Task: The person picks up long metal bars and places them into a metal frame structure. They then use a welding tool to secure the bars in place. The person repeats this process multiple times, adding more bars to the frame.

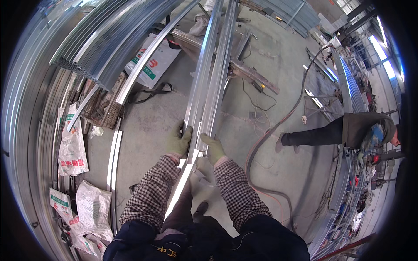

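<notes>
Gloved hands (179,142) on ribbed steel channels (208,82)

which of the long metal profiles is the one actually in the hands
The pair of long silvery metal channel profiles running up the middle of the picture: the gloved left hand and right hand grip its near end. The stacked profiles at upper left lie untouched.

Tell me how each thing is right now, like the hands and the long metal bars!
left hand: gloved, gripping the left metal channel.
right hand: gloved, gripping the right metal channel.
metal channels: two long ones held side by side, raised off the floor.
white sacks: lying crumpled on the floor.
hose: trailing in curves across the floor.
</notes>
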The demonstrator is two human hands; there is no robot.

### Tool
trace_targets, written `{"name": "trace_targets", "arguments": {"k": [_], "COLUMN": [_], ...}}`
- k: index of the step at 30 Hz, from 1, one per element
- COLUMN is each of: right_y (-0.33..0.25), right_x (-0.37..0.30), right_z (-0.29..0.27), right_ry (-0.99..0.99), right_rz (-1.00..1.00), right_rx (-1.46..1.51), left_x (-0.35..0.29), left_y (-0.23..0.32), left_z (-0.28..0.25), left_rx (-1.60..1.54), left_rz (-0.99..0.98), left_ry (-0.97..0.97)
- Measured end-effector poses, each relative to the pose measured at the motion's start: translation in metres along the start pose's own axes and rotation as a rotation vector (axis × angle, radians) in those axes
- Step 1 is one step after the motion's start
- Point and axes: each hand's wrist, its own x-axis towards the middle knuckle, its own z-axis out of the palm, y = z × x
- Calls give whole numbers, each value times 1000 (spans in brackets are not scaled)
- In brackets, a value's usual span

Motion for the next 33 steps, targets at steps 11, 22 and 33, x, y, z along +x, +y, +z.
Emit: {"name": "trace_targets", "arguments": {"k": [11, 22, 33], "right_y": [7, 21, 17], "right_x": [0, -46, -33], "right_z": [-19, -23, -55], "right_ry": [236, 464, 236], "right_rz": [-300, -383, -312], "right_rx": [-616, -773, -519], "left_x": [-15, -24, -23], "left_y": [4, -2, -13], "left_z": [19, 34, 40], "left_rx": [148, 240, 370], "left_rz": [46, 49, 144], "left_ry": [-130, -92, -79]}}
